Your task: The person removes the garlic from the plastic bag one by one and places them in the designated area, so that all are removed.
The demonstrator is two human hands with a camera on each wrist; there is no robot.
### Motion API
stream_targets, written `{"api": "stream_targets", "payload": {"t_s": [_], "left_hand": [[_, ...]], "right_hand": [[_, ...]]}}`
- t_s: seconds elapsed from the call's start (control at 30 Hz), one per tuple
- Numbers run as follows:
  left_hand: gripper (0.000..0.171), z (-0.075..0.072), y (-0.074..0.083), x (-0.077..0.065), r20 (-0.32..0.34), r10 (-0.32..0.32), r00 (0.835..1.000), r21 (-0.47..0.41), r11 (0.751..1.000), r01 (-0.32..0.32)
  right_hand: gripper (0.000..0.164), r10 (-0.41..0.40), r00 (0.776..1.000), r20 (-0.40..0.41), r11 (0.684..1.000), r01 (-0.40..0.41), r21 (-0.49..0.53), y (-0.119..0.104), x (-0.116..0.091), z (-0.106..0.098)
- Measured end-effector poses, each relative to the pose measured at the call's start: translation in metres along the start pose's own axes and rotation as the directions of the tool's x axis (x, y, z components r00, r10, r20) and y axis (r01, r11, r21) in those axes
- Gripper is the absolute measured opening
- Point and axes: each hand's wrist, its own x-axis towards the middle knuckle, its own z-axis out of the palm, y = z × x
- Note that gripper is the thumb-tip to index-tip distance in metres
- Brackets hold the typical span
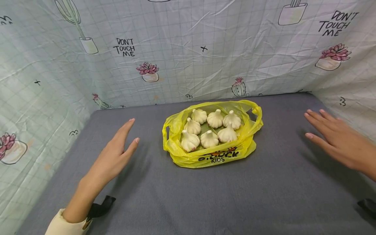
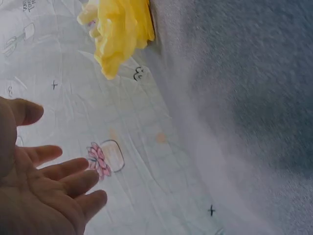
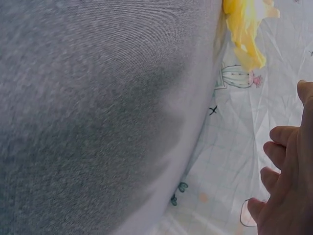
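Note:
A yellow plastic bag (image 1: 188,160) lies spread on the grey table, its mouth wide and its two handles out to the sides. Inside it sit several garlic bulbs (image 1: 209,139), pale and whole, stems mostly up. To the left of the bag, my left hand (image 1: 110,160) hovers with fingers extended and thumb apart, holding nothing. On the far right, my right hand (image 1: 343,140) is held over the table, fingers straight, also holding nothing. Each wrist view shows part of the yellow bag (image 2: 122,34) beyond the hand, well apart from the fingers.
The table (image 1: 182,199) has a grey cloth surface. Behind it and along both sides hangs a pale curtain (image 1: 182,39) printed with cacti, pots and lettering. Dark straps (image 1: 101,207) show at both wrists.

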Motion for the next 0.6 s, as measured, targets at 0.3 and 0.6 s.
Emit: {"api": "stream_targets", "payload": {"t_s": [0.3, 0.6], "left_hand": [[0.064, 0.005, 0.012, 0.005, -0.015, 0.028, 0.999, -0.023, 0.999, -0.029], [0.063, 0.013, 0.020, 0.013, -0.006, 0.065, 0.998, -0.024, 0.998, -0.065]], "right_hand": [[0.068, -0.007, 0.999, 0.034, 1.000, 0.006, 0.017, -0.011, 0.011, 0.000], [0.060, -0.071, 0.996, 0.062, 0.993, 0.064, 0.095, -0.019, 0.027, 0.003]]}}
